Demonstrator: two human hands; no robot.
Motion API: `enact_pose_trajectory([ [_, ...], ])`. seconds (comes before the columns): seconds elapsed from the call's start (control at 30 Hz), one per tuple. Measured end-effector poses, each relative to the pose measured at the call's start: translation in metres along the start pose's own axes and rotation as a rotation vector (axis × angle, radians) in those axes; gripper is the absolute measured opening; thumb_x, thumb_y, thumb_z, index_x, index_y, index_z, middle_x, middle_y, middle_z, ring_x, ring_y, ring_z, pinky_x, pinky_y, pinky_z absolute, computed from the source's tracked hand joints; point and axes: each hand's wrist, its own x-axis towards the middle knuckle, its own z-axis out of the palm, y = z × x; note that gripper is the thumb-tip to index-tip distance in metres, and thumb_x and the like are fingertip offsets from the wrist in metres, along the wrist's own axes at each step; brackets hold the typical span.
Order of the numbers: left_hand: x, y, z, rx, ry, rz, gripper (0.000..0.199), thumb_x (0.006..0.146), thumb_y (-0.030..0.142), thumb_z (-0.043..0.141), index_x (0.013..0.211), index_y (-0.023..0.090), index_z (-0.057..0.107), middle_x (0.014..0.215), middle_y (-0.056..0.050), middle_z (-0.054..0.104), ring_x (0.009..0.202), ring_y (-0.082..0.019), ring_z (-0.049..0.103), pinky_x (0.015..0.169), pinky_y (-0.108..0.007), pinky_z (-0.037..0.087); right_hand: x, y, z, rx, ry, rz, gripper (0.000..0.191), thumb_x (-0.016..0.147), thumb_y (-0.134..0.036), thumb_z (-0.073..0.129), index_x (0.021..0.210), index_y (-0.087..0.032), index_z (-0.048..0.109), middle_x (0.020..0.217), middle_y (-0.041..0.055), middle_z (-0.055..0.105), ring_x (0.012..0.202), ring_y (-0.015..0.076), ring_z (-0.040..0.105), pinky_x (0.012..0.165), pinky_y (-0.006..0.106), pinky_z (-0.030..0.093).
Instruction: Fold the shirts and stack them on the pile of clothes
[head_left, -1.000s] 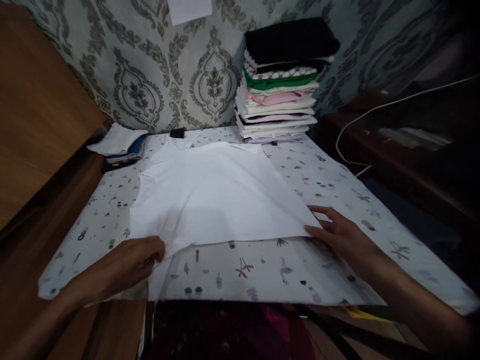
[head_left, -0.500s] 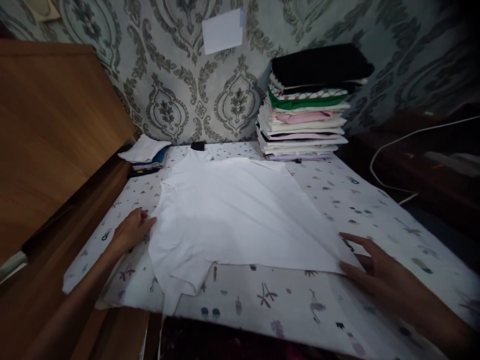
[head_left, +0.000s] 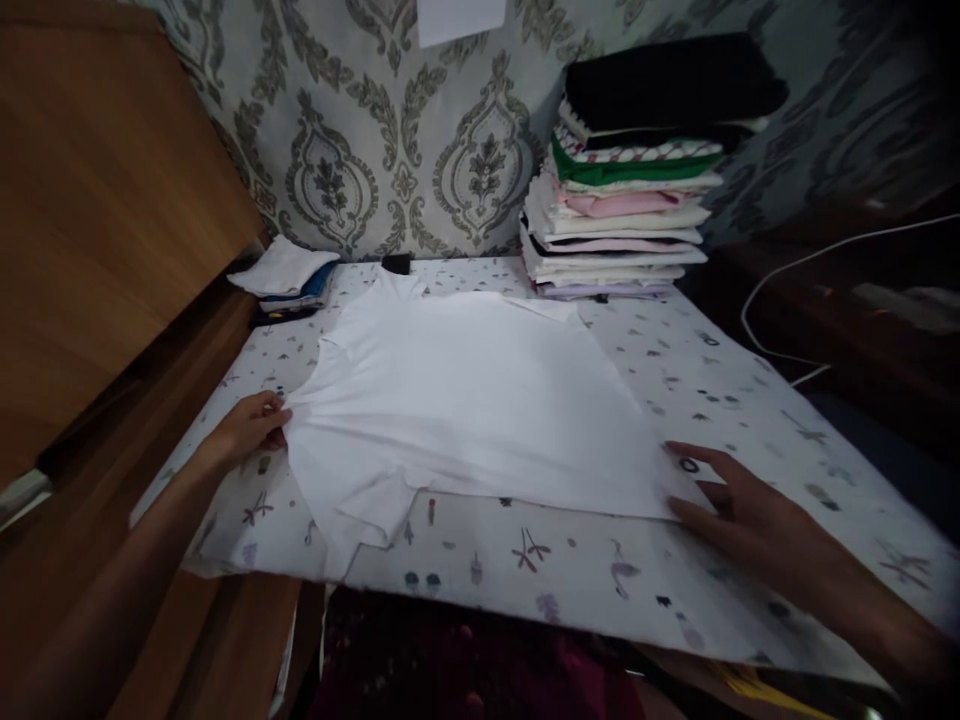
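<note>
A white shirt lies spread sideways on a patterned cloth, its lower end to the right. At the left, my left hand pinches the shirt's edge between thumb and fingers, and creases run from that grip across the fabric. My right hand rests at the shirt's right end with fingers apart, thumb and fingertips touching the fabric near its corner. One sleeve lies folded near the front edge of the cloth.
A tall stack of folded clothes stands at the back right. Some folded cloths lie at the back left beside a wooden cabinet. A white cable hangs at the right. Behind is a patterned wall.
My left hand has moved left and pulled the shirt's edge outward, drawing creases in it. The view has tilted down a little. My right hand has stayed by the shirt's right end.
</note>
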Motion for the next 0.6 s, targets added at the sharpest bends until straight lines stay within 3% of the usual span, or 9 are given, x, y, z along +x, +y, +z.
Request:
enact_pose_trajectory([
  [0.13, -0.009, -0.005, 0.011, 0.029, 0.010, 0.052, 0.053, 0.054, 0.051, 0.080, 0.086, 0.023, 0.049, 0.050, 0.007, 0.057, 0.047, -0.015, 0.057, 0.043, -0.022, 0.043, 0.000, -0.002, -0.005, 0.016, -0.027, 0.004, 0.060, 0.078, -0.050, 0.052, 0.135, -0.031, 0.048, 0.088, 0.0087, 0.071, 0.075, 0.0309, 0.061, 0.071, 0.042, 0.042],
  [0.23, -0.028, -0.005, 0.022, 0.022, -0.037, 0.035, 0.068, 0.058, 0.050, 0.080, 0.110, 0.022, 0.048, 0.058, 0.007, 0.059, 0.051, -0.017, 0.059, 0.045, -0.025, 0.046, 0.000, -0.001, -0.004, 0.040, -0.048, 0.011, 0.060, 0.078, -0.050, 0.053, 0.135, -0.031, 0.046, 0.087, 0.0080, 0.072, 0.074, 0.0305, 0.061, 0.072, 0.042, 0.043],
  [0.4, -0.068, -0.007, 0.041, 0.042, -0.099, 0.033, 0.101, 0.067, 0.045, 0.078, 0.149, 0.025, 0.024, 0.056, 0.010, 0.052, 0.050, -0.018, 0.059, 0.050, -0.028, 0.050, 0.005, 0.003, -0.003, 0.049, -0.090, 0.048, 0.065, 0.077, -0.051, 0.052, 0.138, -0.030, 0.044, 0.088, 0.0080, 0.073, 0.070, 0.0287, 0.061, 0.070, 0.041, 0.045],
  [0.5, -0.083, -0.012, 0.042, -0.008, -0.122, 0.039, 0.111, 0.067, 0.042, 0.077, 0.155, 0.027, 0.010, 0.057, 0.011, 0.049, 0.049, -0.017, 0.058, 0.052, -0.029, 0.052, 0.007, 0.004, -0.005, 0.048, -0.092, 0.055, 0.068, 0.073, -0.054, 0.054, 0.137, -0.032, 0.045, 0.085, 0.0067, 0.073, 0.068, 0.0290, 0.061, 0.070, 0.042, 0.047],
  [0.6, -0.090, -0.014, 0.033, -0.040, -0.179, 0.037, 0.105, 0.068, 0.043, 0.076, 0.153, 0.031, 0.015, 0.064, 0.008, 0.054, 0.051, -0.017, 0.059, 0.050, -0.029, 0.051, 0.005, 0.005, -0.006, 0.045, -0.123, 0.048, 0.068, 0.073, -0.053, 0.056, 0.137, -0.034, 0.045, 0.079, 0.0048, 0.071, 0.064, 0.0282, 0.060, 0.067, 0.041, 0.047],
])
